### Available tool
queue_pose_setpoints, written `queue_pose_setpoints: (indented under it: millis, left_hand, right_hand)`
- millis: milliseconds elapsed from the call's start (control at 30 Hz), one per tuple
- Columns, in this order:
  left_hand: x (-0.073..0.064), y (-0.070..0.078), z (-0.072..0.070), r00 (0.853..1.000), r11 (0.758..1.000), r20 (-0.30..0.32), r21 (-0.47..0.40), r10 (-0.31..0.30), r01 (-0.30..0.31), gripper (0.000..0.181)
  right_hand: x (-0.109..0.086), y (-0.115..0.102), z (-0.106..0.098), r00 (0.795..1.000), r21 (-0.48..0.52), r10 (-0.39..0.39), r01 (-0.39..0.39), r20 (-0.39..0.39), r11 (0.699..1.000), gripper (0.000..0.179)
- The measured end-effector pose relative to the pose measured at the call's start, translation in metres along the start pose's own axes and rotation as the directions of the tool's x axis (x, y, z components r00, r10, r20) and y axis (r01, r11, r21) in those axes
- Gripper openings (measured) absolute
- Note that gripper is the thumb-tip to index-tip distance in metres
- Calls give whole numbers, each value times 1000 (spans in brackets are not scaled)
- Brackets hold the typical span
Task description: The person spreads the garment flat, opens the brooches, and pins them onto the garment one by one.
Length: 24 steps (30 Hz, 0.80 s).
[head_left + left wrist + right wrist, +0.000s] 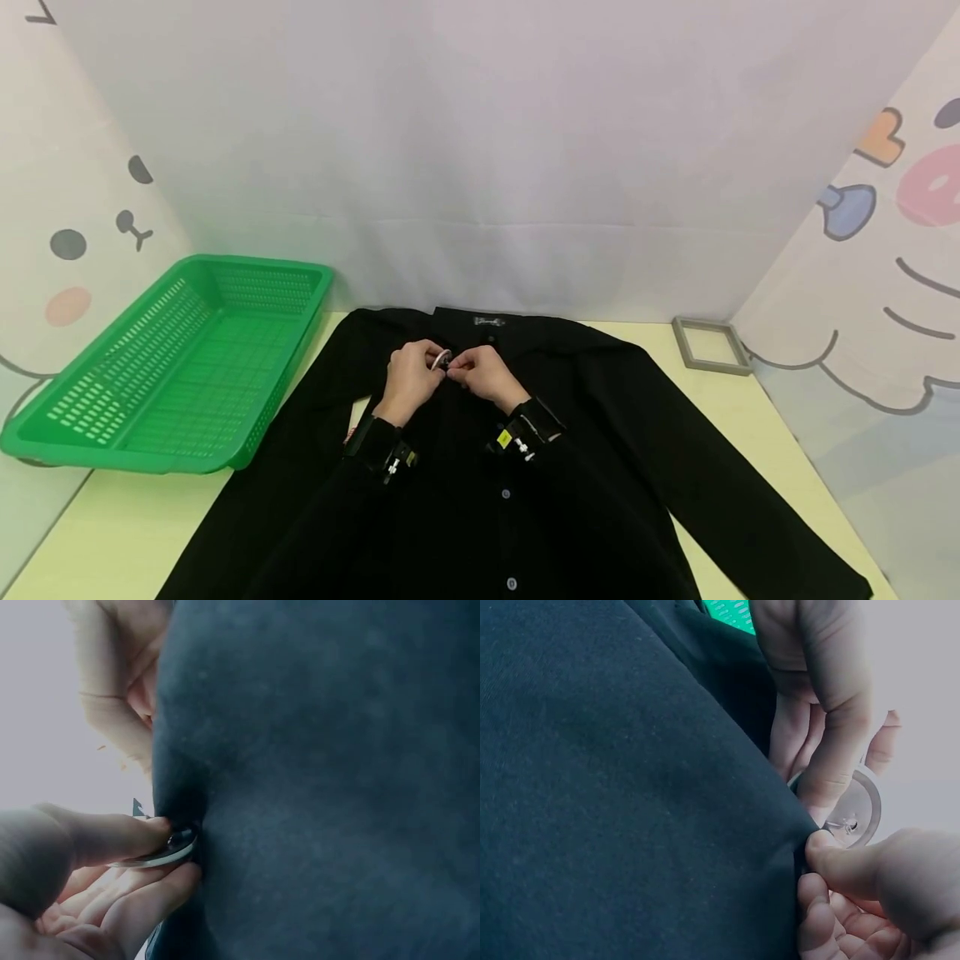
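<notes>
A black long-sleeved shirt lies spread with its collar at the far side and its sleeves out to both sides. Just below the collar, my left hand pinches a round badge between thumb and fingers. The badge has a pale rim and a small metal fitting on its back, and its edge touches the dark cloth in the left wrist view. Right beside it, my right hand pinches a fold of the shirt between thumb and fingers. Fingers partly hide the badge.
To the left, a green plastic basket stands on the pale yellow table. A small grey square frame lies at the back right. White curtain walls close off the back and both sides.
</notes>
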<state>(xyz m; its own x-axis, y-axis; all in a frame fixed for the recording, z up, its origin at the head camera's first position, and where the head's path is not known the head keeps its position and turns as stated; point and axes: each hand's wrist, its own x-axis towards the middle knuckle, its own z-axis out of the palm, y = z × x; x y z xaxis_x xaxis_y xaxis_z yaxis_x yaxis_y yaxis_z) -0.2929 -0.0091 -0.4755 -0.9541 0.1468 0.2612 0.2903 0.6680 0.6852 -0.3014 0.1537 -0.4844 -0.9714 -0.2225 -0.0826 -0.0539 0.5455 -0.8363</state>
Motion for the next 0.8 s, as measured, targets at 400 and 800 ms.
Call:
queue_pose_setpoints:
  millis: [400,800]
  left_hand:
    - [-1,2,-4,1000,1000,26,-26,9,-9,20]
    - [4,-12,0,997,988,41,-140,-65,70,23]
  right_hand:
    - [-1,0,2,999,-92,-29,25,-42,995,10]
    - [-4,1,5,998,-112,-50,44,-49,993,10]
